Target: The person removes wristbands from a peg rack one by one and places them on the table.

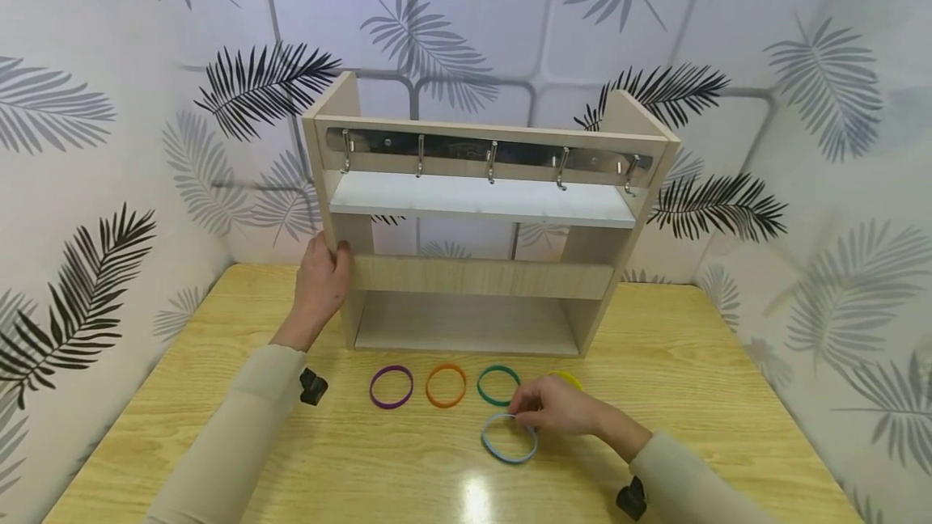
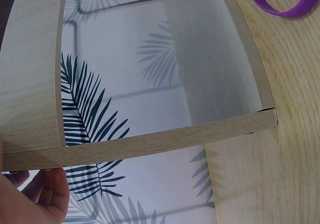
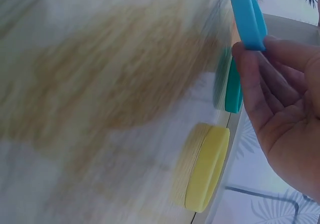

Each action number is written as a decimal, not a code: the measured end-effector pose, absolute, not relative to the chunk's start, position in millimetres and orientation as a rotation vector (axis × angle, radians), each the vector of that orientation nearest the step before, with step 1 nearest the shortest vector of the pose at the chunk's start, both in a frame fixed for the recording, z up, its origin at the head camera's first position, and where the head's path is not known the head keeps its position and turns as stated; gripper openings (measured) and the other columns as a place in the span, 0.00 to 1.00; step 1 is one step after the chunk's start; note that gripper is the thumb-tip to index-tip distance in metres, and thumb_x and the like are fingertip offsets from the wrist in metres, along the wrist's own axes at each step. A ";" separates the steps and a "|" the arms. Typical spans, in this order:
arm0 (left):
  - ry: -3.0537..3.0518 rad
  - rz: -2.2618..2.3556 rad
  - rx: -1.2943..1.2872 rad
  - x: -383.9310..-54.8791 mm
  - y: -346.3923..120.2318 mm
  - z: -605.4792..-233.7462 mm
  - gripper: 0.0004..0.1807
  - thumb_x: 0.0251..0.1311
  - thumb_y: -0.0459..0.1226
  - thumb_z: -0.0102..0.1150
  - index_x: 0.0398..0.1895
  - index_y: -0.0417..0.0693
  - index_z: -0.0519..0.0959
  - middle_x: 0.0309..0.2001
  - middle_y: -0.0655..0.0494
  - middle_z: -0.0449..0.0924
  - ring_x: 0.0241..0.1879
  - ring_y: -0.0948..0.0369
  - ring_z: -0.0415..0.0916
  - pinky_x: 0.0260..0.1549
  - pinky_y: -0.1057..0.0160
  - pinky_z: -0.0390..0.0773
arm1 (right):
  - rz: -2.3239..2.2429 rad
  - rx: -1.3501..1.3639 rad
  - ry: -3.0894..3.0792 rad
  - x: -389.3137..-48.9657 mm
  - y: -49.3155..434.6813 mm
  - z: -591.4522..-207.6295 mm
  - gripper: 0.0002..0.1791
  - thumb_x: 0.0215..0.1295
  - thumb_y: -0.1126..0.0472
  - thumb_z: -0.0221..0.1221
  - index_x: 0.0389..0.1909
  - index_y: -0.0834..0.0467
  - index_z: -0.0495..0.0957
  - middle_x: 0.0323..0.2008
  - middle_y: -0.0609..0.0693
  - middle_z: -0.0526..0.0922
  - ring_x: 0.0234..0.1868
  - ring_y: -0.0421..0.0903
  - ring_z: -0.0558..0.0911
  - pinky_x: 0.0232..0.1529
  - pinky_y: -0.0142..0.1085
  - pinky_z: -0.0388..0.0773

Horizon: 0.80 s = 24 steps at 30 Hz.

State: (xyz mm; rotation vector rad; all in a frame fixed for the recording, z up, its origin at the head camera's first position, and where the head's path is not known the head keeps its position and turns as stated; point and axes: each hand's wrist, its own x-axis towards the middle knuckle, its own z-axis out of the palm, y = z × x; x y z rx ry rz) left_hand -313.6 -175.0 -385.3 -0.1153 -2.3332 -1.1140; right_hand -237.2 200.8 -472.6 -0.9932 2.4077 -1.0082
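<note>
A light blue silicone wristband (image 1: 509,460) is pinched between the thumb and fingers of my right hand (image 1: 557,405); the right wrist view shows the blue band (image 3: 247,19) held at one end. My left hand (image 1: 323,280) grips the left side panel of a wooden shelf rack (image 1: 480,277), thumb in front and fingers behind. A metal strip with several hooks (image 1: 493,162) runs across the rack's upper rail. On the table in front lie a purple wristband (image 1: 391,406), an orange wristband (image 1: 446,404) and a green wristband (image 1: 498,368). A yellow wristband (image 3: 207,169) is partly hidden behind my right hand in the head view.
The rack stands on a light wooden table (image 1: 677,370) close to the back wall (image 1: 466,14), which carries a leaf pattern. A white shelf (image 1: 480,196) sits below the hooks. Black camera mounts are strapped at both wrists.
</note>
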 end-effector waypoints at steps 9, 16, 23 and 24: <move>-2.319 -1.107 -0.134 -313.9 -174.7 -386.1 0.27 0.70 0.43 0.36 0.59 0.26 0.63 0.46 0.31 0.70 0.40 0.40 0.72 0.37 0.41 0.72 | -0.947 -1.025 2.425 -238.9 206.3 -473.7 0.03 0.59 0.66 0.62 0.34 0.58 0.82 0.30 0.44 0.83 0.32 0.34 0.79 0.35 0.30 0.76; -2.319 -1.101 -0.112 -312.0 -177.2 -388.1 0.27 0.70 0.43 0.36 0.61 0.27 0.63 0.48 0.30 0.69 0.46 0.36 0.71 0.43 0.37 0.70 | -0.991 -0.975 2.379 -236.6 208.4 -473.2 0.04 0.61 0.64 0.62 0.36 0.58 0.82 0.33 0.46 0.83 0.35 0.38 0.80 0.37 0.31 0.77; -2.329 -1.117 -0.103 -311.1 -177.2 -388.3 0.28 0.70 0.43 0.36 0.61 0.27 0.63 0.48 0.31 0.69 0.47 0.37 0.71 0.44 0.39 0.70 | -0.999 -0.980 2.416 -237.7 219.2 -469.1 0.07 0.65 0.62 0.58 0.40 0.58 0.81 0.36 0.47 0.83 0.37 0.39 0.80 0.38 0.33 0.77; -2.333 -1.132 -0.099 -310.7 -177.4 -388.2 0.28 0.70 0.44 0.35 0.61 0.28 0.63 0.48 0.31 0.69 0.46 0.38 0.71 0.44 0.39 0.70 | -0.998 -0.979 2.436 -238.3 221.5 -467.7 0.07 0.66 0.61 0.57 0.40 0.58 0.81 0.37 0.47 0.83 0.37 0.39 0.80 0.38 0.33 0.77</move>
